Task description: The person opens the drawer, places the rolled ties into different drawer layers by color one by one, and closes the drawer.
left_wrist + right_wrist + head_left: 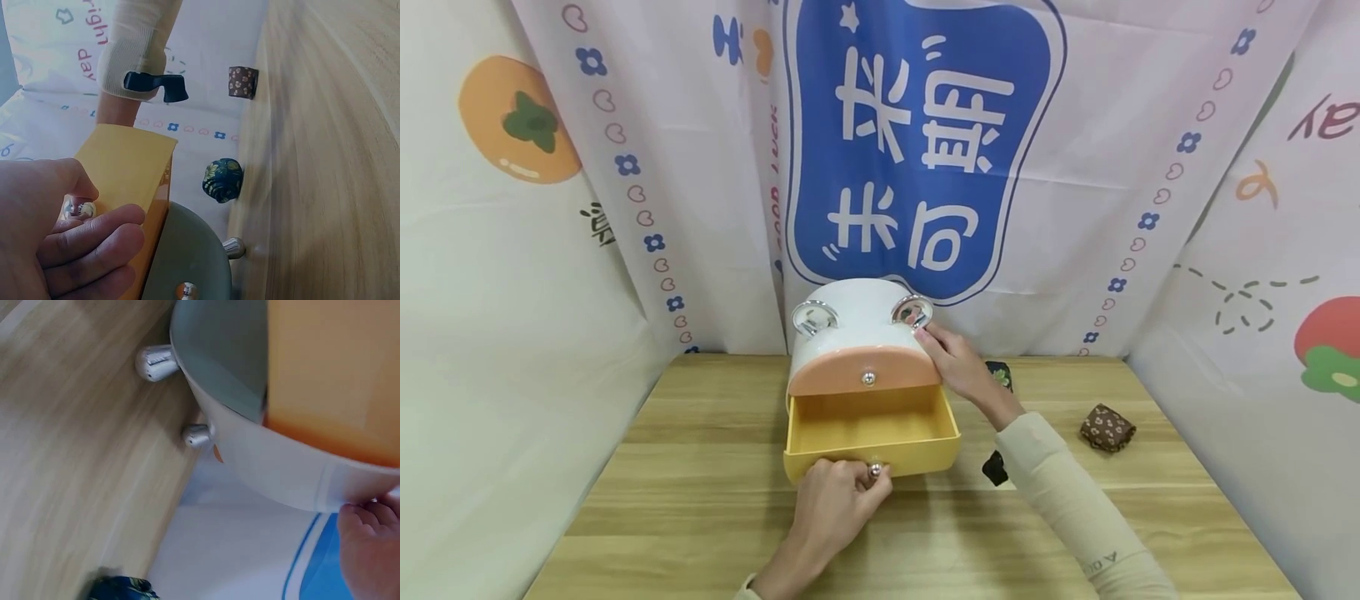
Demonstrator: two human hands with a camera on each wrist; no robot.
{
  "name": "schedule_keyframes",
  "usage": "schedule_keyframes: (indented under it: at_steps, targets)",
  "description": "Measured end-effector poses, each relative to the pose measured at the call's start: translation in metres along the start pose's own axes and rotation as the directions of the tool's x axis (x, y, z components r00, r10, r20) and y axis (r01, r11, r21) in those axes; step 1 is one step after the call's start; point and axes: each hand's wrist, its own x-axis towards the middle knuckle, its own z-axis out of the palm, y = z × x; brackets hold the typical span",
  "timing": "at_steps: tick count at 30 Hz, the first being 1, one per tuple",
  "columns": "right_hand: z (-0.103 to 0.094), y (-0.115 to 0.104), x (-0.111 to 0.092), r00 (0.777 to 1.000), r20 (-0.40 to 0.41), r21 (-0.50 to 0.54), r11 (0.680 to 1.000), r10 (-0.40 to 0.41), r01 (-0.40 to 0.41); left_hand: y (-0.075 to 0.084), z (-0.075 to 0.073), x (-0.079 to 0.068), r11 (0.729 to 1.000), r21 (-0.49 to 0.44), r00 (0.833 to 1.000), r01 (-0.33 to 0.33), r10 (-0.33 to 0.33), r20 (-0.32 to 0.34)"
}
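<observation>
From my feed: left hand [835, 504] pinches the silver knob [875, 470] on the yellow drawer [917, 457], thumb and forefinger nearly together on it. Drawer stands well out, bare yellow floor showing, under a peach front [831, 375]. Right hand [962, 367] touches the white cabinet [861, 321]; I can't tell its finger bend.
</observation>
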Motion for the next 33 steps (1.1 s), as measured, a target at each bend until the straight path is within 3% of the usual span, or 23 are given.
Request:
schedule_keyframes:
  at_steps: [5,9,16,26,33]
  targets:
    - [-0.013,-0.004,0.000,0.996,0.063,-0.041,0.997,0.062,-0.060,-0.001,-0.002,0.000,1.000,0.000,1.000,0.011,-0.011,0.008]
    - [-0.027,0.007,-0.005,0.997,0.064,-0.087,0.995,0.045,-0.040,-0.001,-0.002,0.000,1.000,-0.002,1.000,0.014,-0.014,0.008]
    - [-0.056,0.050,-0.032,0.999,0.030,-0.239,0.971,0.019,-0.011,-0.001,-0.002,0.000,1.000,0.003,1.000,0.017,-0.017,0.017]
    - [-0.101,0.110,-0.080,0.991,-0.005,-0.406,0.906,0.132,-0.122,-0.001,-0.001,-0.002,1.000,-0.004,0.999,0.017,-0.017,0.028]
    - [-0.133,0.139,-0.105,0.981,-0.043,-0.470,0.862,0.191,-0.188,-0.001,-0.001,0.000,1.000,-0.012,0.999,0.027,-0.027,0.024]
